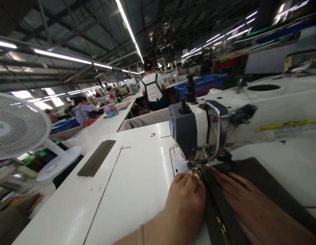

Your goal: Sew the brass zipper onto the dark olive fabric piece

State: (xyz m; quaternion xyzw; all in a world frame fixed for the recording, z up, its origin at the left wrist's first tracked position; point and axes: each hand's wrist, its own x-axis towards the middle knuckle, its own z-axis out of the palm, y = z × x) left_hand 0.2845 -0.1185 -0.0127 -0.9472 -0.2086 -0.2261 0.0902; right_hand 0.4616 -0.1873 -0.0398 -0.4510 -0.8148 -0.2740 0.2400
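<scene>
Dark olive fabric (260,177) lies under the head of a white sewing machine (206,129). A zipper (220,224) with gold-coloured teeth runs lengthwise along it up to the presser foot. My left hand (186,200) is closed, its fingertips pinching the zipper's left edge just in front of the metal needle plate (180,166). Its grip is partly hidden behind the knuckles. My right hand (242,197) rests flat on the fabric, fingers stretched toward the needle area, right of the zipper.
A flat olive fabric piece (98,158) with a slit lies on the white tabletop (132,180) at left. Beyond it stands a white fan (58,160). A blue crate (211,81) is behind the machine. One person (153,86) stands ahead; another (82,110) sits at left.
</scene>
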